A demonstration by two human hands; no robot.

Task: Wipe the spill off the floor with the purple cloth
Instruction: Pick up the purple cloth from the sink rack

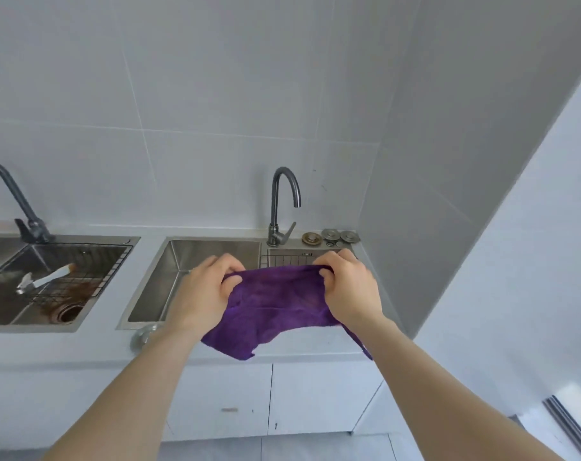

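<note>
The purple cloth [275,304] hangs spread between both hands above the front of the right steel sink [182,257]. My left hand [204,287] pinches its upper left corner, and my right hand [349,287] grips its upper right corner. The lower edge of the cloth droops over the counter edge. A strip of grey tiled floor [282,447] shows at the bottom of the view; I see no spill on it.
A second sink [59,284] on the left holds a wire rack, a white-handled tool and a rusty drain. Dark taps [284,204] stand behind each sink. Metal drain plugs [332,236] lie by the right tap. White cabinet doors [242,397] sit below; walls close in at right.
</note>
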